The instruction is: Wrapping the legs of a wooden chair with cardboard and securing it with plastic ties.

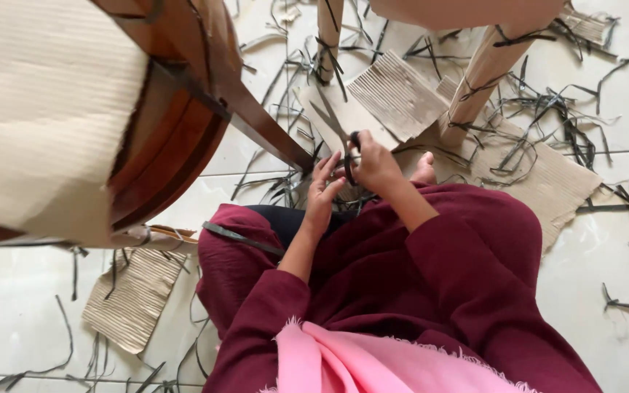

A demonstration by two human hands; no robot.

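Head view: right hand point(374, 164) holds scissors point(338, 131).

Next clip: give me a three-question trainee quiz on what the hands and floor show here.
1. True or false: the right hand holds scissors.
2. What litters the tiled floor around the person? A) black strips and corrugated cardboard B) sawdust C) nails
3. What is the left hand doing?

Key
1. True; fingers are through the handles.
2. A
3. It is open, fingers spread beside the scissors; whether it grips anything cannot be told.
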